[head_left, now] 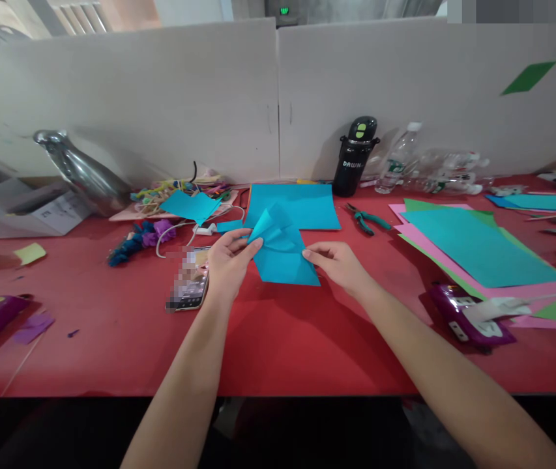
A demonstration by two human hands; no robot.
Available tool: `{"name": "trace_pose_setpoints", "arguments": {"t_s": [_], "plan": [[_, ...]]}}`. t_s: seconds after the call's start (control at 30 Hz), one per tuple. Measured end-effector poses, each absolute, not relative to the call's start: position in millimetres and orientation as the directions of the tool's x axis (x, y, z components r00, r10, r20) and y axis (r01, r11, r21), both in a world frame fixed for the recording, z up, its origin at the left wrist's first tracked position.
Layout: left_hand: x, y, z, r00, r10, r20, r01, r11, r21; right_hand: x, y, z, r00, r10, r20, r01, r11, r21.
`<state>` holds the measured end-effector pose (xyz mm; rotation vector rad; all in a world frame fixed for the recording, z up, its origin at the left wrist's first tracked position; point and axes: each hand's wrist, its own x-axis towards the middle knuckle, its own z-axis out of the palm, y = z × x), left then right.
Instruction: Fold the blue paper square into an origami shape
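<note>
Between my two hands a blue sheet of paper (285,260) is held up over the red table, creased and partly folded at its top. My left hand (233,260) pinches its left edge between thumb and fingers. At the right edge, my right hand (334,262) grips the same sheet with thumb and forefinger. Behind it lies a larger flat stack of blue paper (307,202). A phone (190,280) with a lit screen rests on the table just left of my left wrist.
Green-handled pliers (368,220) lie right of the blue stack. Pink, green and blue sheets (483,251) spread further right, near a purple power strip (473,319). A black bottle (354,159), plastic bottles (399,159) and a steel flask (85,172) stand along the white partition (184,98).
</note>
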<state>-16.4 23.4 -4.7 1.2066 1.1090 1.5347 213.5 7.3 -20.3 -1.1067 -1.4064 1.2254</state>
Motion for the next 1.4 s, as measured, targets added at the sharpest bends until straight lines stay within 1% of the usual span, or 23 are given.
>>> {"name": "trace_pose_setpoints", "arguments": {"t_s": [0.13,0.23,0.47,0.7,1.03,1.17,1.23,1.27,1.3,1.37,1.4], "plan": [[-14,22,-5,-0.101,0.968,0.229,-0.109,-0.24,0.965,214,8,-21,-0.143,0.986,0.083,0.059,0.092,-0.994],[-12,22,-6,-0.044,0.976,0.213,-0.105,-0.216,0.971,213,8,-22,-0.153,0.984,0.095,0.067,0.106,-0.992],[-13,23,-9,-0.104,0.976,0.189,-0.077,-0.198,0.977,212,8,-24,-0.178,0.976,0.126,0.109,0.146,-0.983],[-14,24,-7,-0.112,0.983,0.147,-0.101,-0.159,0.982,212,8,-20,-0.179,0.976,0.122,0.137,0.148,-0.979],[-12,25,-11,-0.117,0.982,0.15,-0.1,-0.162,0.982,212,6,-20,-0.201,0.975,0.096,0.12,0.122,-0.985],[-12,27,-16,-0.094,0.988,0.12,-0.067,-0.127,0.99,214,7,-22,-0.211,0.974,0.08,0.138,0.111,-0.984],[-12,28,-18,-0.094,0.989,0.117,-0.006,-0.118,0.993,215,8,-23,-0.205,0.977,0.064,0.147,0.095,-0.984],[-12,28,-18,-0.114,0.983,0.143,0.045,-0.138,0.989,215,9,-23,-0.2,0.978,0.058,0.155,0.09,-0.984],[-12,28,-18,-0.146,0.969,0.197,0.116,-0.181,0.977,215,9,-23,-0.192,0.98,0.054,0.164,0.087,-0.983],[-11,24,-16,-0.188,0.901,0.391,0.306,-0.324,0.895,215,9,-22,-0.174,0.983,0.05,0.18,0.082,-0.98],[-9,21,-15,-0.171,0.84,0.515,0.414,-0.412,0.811,214,9,-22,-0.164,0.985,0.044,0.188,0.075,-0.979]]}}
